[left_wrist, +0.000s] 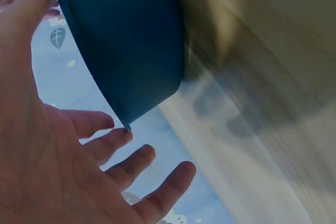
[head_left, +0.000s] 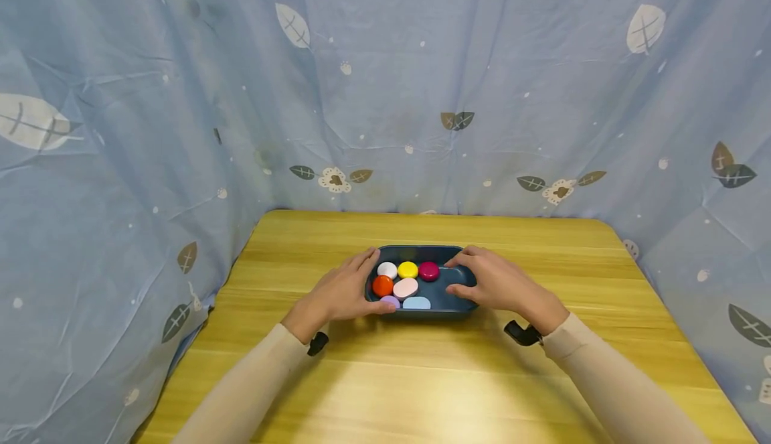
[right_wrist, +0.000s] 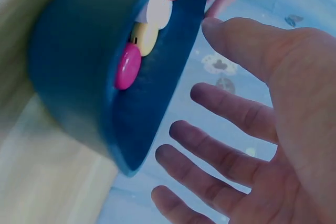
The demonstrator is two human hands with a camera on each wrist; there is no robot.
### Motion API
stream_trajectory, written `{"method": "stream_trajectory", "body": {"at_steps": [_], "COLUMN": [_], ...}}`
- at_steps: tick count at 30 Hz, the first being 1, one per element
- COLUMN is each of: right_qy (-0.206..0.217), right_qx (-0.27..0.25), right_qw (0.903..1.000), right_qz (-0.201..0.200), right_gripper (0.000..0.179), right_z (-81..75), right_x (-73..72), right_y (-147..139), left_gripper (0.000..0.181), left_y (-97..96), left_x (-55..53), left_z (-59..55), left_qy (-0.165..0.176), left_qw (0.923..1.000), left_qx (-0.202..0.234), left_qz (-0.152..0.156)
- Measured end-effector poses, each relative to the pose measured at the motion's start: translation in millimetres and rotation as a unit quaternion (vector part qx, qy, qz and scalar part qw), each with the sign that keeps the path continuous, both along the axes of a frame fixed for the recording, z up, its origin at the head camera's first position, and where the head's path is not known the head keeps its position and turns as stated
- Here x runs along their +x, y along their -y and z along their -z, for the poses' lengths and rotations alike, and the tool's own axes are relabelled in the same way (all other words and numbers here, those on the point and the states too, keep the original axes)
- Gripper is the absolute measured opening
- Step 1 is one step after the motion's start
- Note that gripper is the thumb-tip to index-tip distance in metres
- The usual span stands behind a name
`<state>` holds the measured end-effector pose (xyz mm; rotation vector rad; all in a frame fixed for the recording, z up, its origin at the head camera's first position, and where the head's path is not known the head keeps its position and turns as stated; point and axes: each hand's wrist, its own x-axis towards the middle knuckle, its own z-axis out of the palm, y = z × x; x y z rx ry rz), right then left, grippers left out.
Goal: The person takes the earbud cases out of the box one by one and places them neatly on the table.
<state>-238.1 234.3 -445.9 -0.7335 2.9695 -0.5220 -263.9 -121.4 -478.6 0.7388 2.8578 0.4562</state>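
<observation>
Right now, nearest you, the table (head_left: 397, 377) runs between your sleeves (head_left: 243, 387). Beyond it, your left hand (head_left: 343, 286) spans the left end of the tray (head_left: 446, 286), thumb at the near edge and fingertips at the far corner, fingers spread apart rather than clamped. Your right hand (head_left: 500, 280) is at the right end, thumb and forefinger parted over the bare part, holding nothing; the wrist view shows the other fingers apart and clear of the rim. You can't tell whether that thumb touches it.

The tray sits near the middle of the table. The step in hand looks like steadying it on the left while the right hand works at its open end; the next move probably calls for a light left touch and a clean right-hand pinch or withdrawal, without knocking the pieces.

Inside, the pieces crowd the left and middle. Near you lie a lilac piece (head_left: 390, 301) and a light blue piece (head_left: 417, 303), partly hidden; then an orange piece (head_left: 383, 286) and a pink piece (head_left: 406, 288); farthest, left to right, a white piece (head_left: 387, 270), a yellow piece (head_left: 408, 270) and a magenta piece (head_left: 429, 270). Past the table hangs a leaf-patterned curtain (head_left: 385, 82).
</observation>
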Motion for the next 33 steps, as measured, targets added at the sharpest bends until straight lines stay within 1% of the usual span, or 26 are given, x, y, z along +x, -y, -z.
{"method": "stream_trajectory", "body": {"at_steps": [3, 6, 12, 15, 19, 24, 28, 33], "right_qy": [0.003, 0.007, 0.027, 0.046, 0.065, 0.073, 0.079, 0.085], "right_qx": [0.014, 0.034, 0.057, 0.064, 0.076, 0.094, 0.102, 0.102], "right_qw": [0.9997, 0.9988, 0.9961, 0.9938, 0.991, 0.9877, 0.9858, 0.9855], "right_qz": [-0.017, -0.033, -0.062, -0.078, -0.09, -0.102, -0.108, -0.105], "right_gripper": [0.055, 0.057, 0.058, 0.058, 0.058, 0.057, 0.055, 0.051], "right_z": [-3.2, -5.9, -7.9, -6.0, -1.8, 6.1, 10.2, 11.3], "right_x": [-10.3, -21.0, -40.9, -48.4, -56.1, -63.6, -67.3, -70.2], "right_y": [10, 19, 37, 43, 48, 52, 55, 58], "left_gripper": [0.136, 0.139, 0.142, 0.144, 0.145, 0.145, 0.145, 0.144], "left_y": [-0.1, 0.2, 0.1, -0.6, -1.8, -2.1, -1.2, -0.3], "left_x": [-5.8, -9.9, -12.7, -14.1, -15.2, -13.6, -12.5, -12.2], "left_z": [0.3, 0.6, -2.0, -2.1, -1.3, -0.6, -0.2, -0.1], "left_qy": [0.001, 0.003, 0.011, 0.015, 0.023, 0.025, 0.027, 0.03], "left_qw": [0.9999, 0.9998, 0.9996, 0.9993, 0.999, 0.9993, 0.9993, 0.9993], "left_qx": [-0.003, -0.011, -0.02, -0.029, -0.037, -0.028, -0.024, -0.021], "left_qz": [0.011, 0.014, 0.014, 0.015, 0.013, 0.006, 0.003, 0.0]}}
